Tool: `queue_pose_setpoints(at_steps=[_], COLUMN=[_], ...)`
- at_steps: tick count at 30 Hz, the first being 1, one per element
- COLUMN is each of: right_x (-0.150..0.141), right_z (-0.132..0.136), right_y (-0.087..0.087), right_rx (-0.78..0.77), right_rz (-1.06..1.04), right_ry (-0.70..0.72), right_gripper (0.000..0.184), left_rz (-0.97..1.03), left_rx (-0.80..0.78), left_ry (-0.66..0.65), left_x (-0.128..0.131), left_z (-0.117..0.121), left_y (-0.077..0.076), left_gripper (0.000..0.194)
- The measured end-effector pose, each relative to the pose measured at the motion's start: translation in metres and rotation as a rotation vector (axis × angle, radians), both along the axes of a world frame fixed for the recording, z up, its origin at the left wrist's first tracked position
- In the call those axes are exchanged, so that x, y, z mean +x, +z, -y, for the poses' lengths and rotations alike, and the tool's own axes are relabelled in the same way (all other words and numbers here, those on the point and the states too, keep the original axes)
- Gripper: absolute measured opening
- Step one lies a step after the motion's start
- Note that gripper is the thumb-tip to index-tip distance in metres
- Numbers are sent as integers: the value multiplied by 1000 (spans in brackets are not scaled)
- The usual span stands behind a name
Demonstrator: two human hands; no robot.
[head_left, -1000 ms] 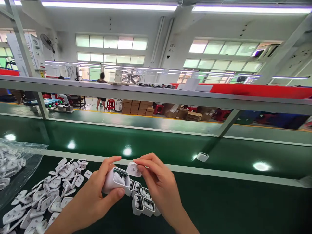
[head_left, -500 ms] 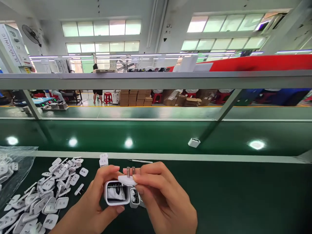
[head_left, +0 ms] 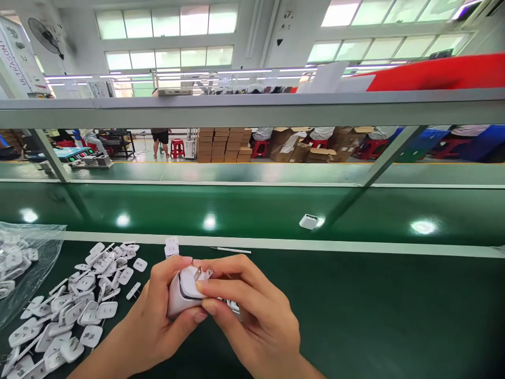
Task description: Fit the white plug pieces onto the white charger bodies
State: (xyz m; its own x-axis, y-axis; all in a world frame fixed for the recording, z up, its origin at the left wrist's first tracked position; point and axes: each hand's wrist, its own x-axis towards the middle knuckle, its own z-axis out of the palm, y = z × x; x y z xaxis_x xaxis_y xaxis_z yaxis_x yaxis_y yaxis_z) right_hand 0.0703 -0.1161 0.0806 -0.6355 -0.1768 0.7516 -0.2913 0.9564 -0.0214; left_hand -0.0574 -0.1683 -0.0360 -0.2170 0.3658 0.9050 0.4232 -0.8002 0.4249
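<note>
Fingers (head_left: 240, 281) of the right hand (head_left: 252, 310) pinch a two-pin plug cap (head_left: 202, 274) against the white charger housing (head_left: 180, 295) clenched in the left hand (head_left: 158, 310), just right of the heap of plug caps (head_left: 92, 310).

V. bright windows (head_left: 165, 23); glare on belt (head_left: 209, 221); edges warped.

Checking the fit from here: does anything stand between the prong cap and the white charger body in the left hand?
Nothing visible does: the prong cap sits against the charger body, gripped by the left hand, with the right hand on the cap.
</note>
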Motion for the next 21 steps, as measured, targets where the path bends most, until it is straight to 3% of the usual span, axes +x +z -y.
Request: queue_pose_setpoints(at_steps=[4,7,11,14,15,17,21], right_x=[4,1,-17,-29,-31,-30,-13], right_z=[-2,-1,-4,-11,-14,-20,-23], right_y=[1,-7,-28,-38,-39,-36,-25], right_rx=[-27,23,237,352,343,268,179], right_rz=[93,106,-88,-276,-311,-322,-282], right_ry=[39,27,-52,-122,-121,-62,28], right_gripper=[25,25,45,54,52,47,45], left_rz=[-45,4,159,524,590,439,-133], left_rx=[15,-18,29,-90,-131,-107,118], left_ry=[58,32,-203,-538,-595,-504,83], left_x=[-3,-3,10,27,30,33,20], left_z=[4,6,9,5,2,-5,-8], left_y=[4,9,15,17,17,16,19], left_gripper=[44,36,28,20,24,32,74])
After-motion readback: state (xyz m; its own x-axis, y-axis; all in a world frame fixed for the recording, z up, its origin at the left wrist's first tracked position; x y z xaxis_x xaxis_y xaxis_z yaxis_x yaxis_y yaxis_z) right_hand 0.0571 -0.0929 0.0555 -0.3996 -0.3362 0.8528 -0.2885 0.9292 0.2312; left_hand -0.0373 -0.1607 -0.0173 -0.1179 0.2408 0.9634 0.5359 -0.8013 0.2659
